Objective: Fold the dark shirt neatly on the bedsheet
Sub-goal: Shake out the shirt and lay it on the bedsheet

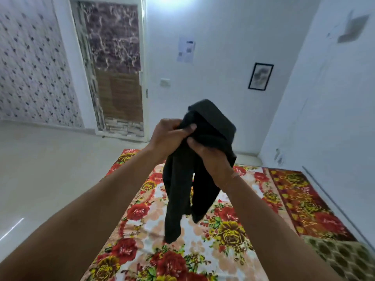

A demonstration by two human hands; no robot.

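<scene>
The dark shirt (205,138) hangs bunched in the air in front of me, its loose ends dangling down to just above the floral bedsheet (229,230). My left hand (168,136) grips the bunched top of the shirt from the left, thumb pressed on the cloth. Just below and to the right, my right hand (211,157) clutches the same bunch. Both hands are close together, raised well above the sheet. The shirt's shape is hidden in its folds.
The bedsheet lies flat on a pale tiled floor (50,169). A darker red floral border (304,199) and a green patterned cloth (341,254) lie at the right by the wall. A door (115,78) stands ahead at the left.
</scene>
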